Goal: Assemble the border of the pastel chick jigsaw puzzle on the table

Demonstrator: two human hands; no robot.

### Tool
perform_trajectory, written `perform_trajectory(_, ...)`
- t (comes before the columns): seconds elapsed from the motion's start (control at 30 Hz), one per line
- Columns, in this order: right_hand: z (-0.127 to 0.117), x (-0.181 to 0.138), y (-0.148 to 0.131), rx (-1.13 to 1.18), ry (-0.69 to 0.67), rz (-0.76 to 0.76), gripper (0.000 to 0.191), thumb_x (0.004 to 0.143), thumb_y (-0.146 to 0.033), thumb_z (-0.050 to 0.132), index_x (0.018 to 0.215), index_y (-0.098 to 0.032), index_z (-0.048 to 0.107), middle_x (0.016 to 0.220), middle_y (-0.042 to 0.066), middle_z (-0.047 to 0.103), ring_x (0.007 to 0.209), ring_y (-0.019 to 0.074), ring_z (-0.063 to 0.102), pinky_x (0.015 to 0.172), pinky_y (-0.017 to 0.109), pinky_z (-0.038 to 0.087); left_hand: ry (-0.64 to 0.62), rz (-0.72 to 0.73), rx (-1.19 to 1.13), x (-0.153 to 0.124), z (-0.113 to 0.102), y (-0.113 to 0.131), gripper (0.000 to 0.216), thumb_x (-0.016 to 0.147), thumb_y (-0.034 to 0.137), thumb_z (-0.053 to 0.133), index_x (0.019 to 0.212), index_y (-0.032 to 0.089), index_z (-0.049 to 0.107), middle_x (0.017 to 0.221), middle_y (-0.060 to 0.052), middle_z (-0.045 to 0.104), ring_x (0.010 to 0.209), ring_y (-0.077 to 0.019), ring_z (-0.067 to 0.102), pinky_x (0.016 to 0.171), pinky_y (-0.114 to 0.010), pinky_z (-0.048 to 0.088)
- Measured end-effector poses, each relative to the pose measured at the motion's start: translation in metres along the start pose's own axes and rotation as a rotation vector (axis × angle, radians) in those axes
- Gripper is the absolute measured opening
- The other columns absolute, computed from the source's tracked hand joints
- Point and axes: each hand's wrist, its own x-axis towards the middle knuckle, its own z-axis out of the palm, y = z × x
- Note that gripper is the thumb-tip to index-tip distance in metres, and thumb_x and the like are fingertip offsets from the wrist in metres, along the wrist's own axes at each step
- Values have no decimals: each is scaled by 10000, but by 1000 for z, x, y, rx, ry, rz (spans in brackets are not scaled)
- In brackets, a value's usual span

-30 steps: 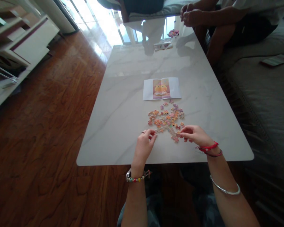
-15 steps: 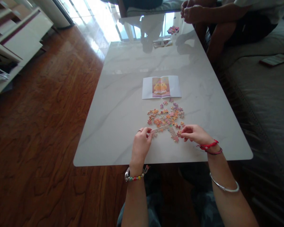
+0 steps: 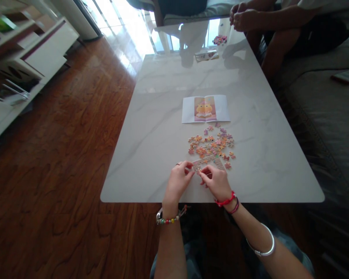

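A shallow, pale puzzle frame lies near the front of the table, with a few pieces inside it. My left hand pinches the frame's left edge between thumb and fingers. Close beside it, my right hand is closed in a pinch over the frame's near left part, on what looks like a small puzzle piece mostly covered by the fingertips. Just beyond the frame spread loose orange, pink and purple puzzle pieces. One pinkish piece rests right of the frame.
Past the pieces lies a creased paper sheet with a yellow character picture. Toward the table's far end are a folded packet and another pile of pieces. Another person's hands are clasped at the far right, beside a sofa.
My right hand has moved left from the frame's right side to its near left part, close to my left hand. The frame looks tilted less. The view has shifted slightly.
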Motion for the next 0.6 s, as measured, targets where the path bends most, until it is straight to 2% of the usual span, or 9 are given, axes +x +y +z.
perform_trajectory(0.13,7,-2,8,-320,132,-186,137,784,-251,477,709,-177,564,673,15,638,572,116,579,589,236,418,37,52,39,-1,0,-5,302,678,87,515,948,213,566,931,-12,532,647,-80,536,718,-252,458)
perform_trajectory(0.27,10,-1,11,-508,143,-223,186,817,-260,445,709,-168,565,685,40,637,635,135,578,601,231,388,45,89,88,0,1,-6,273,695,89,497,914,223,590,915,-11,518,626,-76,514,720,-250,454)
perform_trajectory(0.47,15,-5,9,-632,156,-237,203,833,-257,427,736,-160,577,695,53,633,686,141,577,604,220,367,79,92,122,1,3,-5,181,719,121,495,840,207,598,883,-19,535,707,-109,536,724,-252,455)
perform_trajectory(0.6,15,-6,9,-647,184,-278,204,831,-255,425,731,-159,575,681,46,629,670,135,571,594,215,356,108,137,115,2,3,-4,206,733,103,481,868,212,593,964,-23,558,849,-130,548,785,-246,451)
